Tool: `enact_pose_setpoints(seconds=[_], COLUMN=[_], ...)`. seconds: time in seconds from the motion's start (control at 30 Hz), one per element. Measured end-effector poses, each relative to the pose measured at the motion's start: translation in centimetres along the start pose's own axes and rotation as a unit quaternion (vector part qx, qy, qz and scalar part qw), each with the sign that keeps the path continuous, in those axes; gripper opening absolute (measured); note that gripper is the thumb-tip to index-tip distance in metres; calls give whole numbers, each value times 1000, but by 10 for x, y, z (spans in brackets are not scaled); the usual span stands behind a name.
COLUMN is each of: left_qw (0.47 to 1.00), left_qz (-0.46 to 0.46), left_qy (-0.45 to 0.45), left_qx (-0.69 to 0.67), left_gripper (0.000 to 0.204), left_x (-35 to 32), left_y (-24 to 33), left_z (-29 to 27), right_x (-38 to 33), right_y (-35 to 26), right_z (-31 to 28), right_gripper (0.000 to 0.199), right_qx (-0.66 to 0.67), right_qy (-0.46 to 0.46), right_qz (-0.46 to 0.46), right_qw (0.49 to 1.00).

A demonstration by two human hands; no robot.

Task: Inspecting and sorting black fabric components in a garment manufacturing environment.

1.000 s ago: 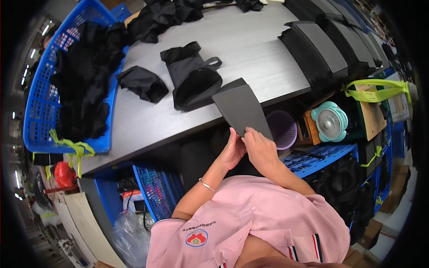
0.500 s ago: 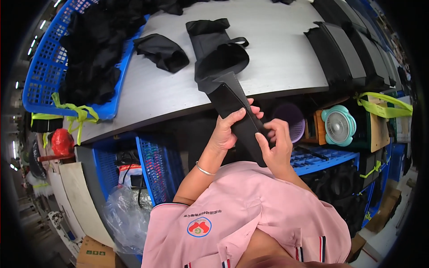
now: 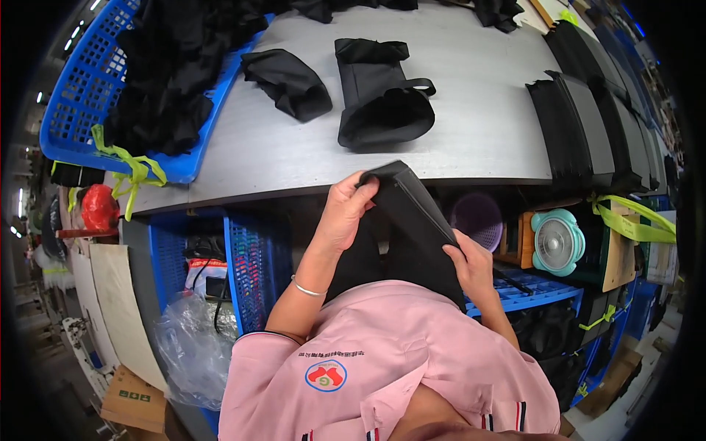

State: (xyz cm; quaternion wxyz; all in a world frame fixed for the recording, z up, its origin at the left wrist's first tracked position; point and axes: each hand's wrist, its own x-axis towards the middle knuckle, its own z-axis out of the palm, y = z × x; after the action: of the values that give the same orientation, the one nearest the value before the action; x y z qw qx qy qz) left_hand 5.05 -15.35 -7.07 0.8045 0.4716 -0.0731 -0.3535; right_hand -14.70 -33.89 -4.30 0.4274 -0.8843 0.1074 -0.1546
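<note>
A flat black fabric panel (image 3: 413,202) with a stitched edge is held up between my hands, in front of the table's near edge. My left hand (image 3: 348,209) pinches its upper left corner, thumb on top. My right hand (image 3: 471,263) grips the lower right end, with the thumb lying along the edge. On the grey table (image 3: 294,158) just beyond stands a black fabric piece with a loop (image 3: 379,95), its rounded opening toward me. A crumpled black fabric piece (image 3: 290,82) lies to its left.
A blue basket (image 3: 70,121) heaped with black fabric is at the left. Stacks of black and grey panels (image 3: 581,121) stand at the right. Below the table are a blue crate (image 3: 250,272), a purple basket (image 3: 478,220) and a turquoise fan (image 3: 557,242).
The panel has come off the table edge toward me and swung to a new slant. My left hand moved to its upper corner; my right hand shifted right and down.
</note>
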Motion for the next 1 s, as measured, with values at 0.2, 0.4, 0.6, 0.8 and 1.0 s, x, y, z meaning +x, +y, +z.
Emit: enact_pose_setpoints(seconds=[0.2, 0.4, 0.6, 0.8, 1.0], left_qw=[989, 977, 967, 952, 714], left_qz=[-112, -201, -213, 100, 331], left_qy=[-90, -73, -142, 50, 176], left_qx=[-29, -10, -14, 284, 592], left_gripper=[34, 21, 23, 12, 14], left_x=[-7, -5, -8, 17, 88], left_y=[17, 11, 37, 63, 18], left_z=[-20, -22, -19, -22, -35], right_x=[3, 15, 23, 34, 65], right_y=[27, 33, 45, 49, 21], right_z=[-29, -40, -57, -32, 32], right_gripper=[42, 51, 49, 42, 60], right_qx=[-205, -260, -272, -184, -202], right_qy=[6, -28, -28, 46, 50], right_qz=[-120, -220, -269, -116, -71], right_qw=[971, 940, 923, 975, 976])
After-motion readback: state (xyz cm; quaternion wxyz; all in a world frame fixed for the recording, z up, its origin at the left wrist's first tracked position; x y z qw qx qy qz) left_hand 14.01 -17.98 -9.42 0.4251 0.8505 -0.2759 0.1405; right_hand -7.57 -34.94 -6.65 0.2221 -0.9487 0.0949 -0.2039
